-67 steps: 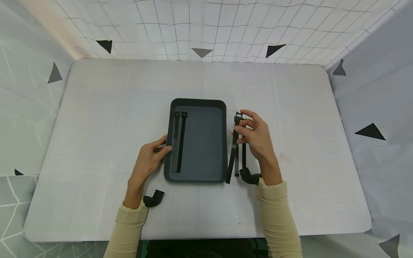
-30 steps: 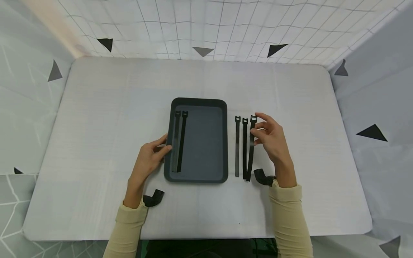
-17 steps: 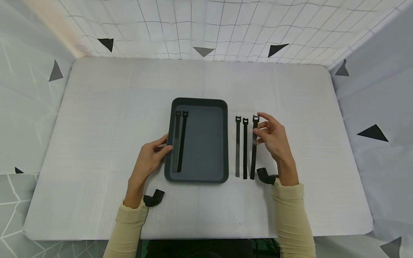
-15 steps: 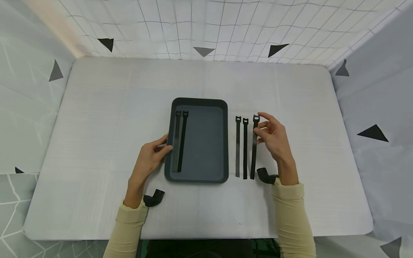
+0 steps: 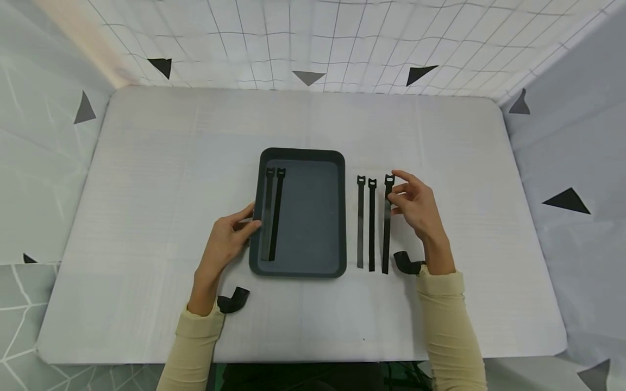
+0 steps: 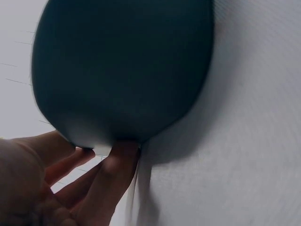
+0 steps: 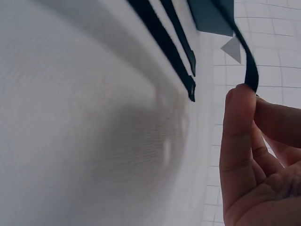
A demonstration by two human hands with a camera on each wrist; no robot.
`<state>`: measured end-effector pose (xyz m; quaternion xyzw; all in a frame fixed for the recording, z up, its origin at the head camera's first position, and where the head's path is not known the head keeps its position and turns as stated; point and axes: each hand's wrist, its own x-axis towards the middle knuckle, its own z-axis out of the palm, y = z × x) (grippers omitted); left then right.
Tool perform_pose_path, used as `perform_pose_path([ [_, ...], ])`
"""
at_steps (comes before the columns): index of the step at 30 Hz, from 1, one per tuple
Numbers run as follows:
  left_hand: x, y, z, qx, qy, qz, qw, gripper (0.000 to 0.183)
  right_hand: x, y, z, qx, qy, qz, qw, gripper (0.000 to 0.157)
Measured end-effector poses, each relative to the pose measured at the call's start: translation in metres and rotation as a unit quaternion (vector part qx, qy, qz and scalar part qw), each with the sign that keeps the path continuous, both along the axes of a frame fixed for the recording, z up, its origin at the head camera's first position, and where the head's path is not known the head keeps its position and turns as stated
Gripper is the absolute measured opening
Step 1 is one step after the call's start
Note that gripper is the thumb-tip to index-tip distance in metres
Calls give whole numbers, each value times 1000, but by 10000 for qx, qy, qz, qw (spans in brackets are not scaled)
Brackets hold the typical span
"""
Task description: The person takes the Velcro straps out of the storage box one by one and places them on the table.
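Note:
My right hand (image 5: 415, 209) pinches a black hook-and-loop cable tie (image 5: 387, 233) between thumb and fingers near its slotted head. Its tail hangs toward me, and in the right wrist view the cable tie (image 7: 251, 73) bends above the table. To its left, two more cable ties lie side by side on the table, a greyer one (image 5: 360, 228) and a black one (image 5: 371, 228). My left hand (image 5: 224, 237) grips the left side of a dark grey tray (image 5: 313, 217), thumb at the rim. Inside the tray's left part rest two cable ties, one greyish (image 5: 267, 217), one black (image 5: 277, 217).
The white table (image 5: 161, 179) has rounded corners and a near edge in front of me. Behind it hangs a gridded white sheet (image 5: 244, 49). A black device (image 5: 407, 263) sits at my right wrist, another (image 5: 233, 300) at my left.
My right hand has carried its cable tie rightward from beside the tray, past the two on the table, straightening it roughly parallel to them. My left hand stays on the tray.

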<state>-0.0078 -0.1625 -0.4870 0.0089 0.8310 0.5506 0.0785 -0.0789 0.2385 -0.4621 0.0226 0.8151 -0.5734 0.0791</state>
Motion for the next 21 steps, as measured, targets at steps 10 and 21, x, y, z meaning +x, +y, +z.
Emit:
perform_pose_path([
  [10, 0, 0, 0, -12, -32, 8, 10000, 52, -10, 3, -11, 506, -164, 83, 9985, 48],
  [21, 0, 0, 1, -16, -57, 40, 10000, 52, -19, 5, -19, 1003, -57, 364, 9943, 49],
])
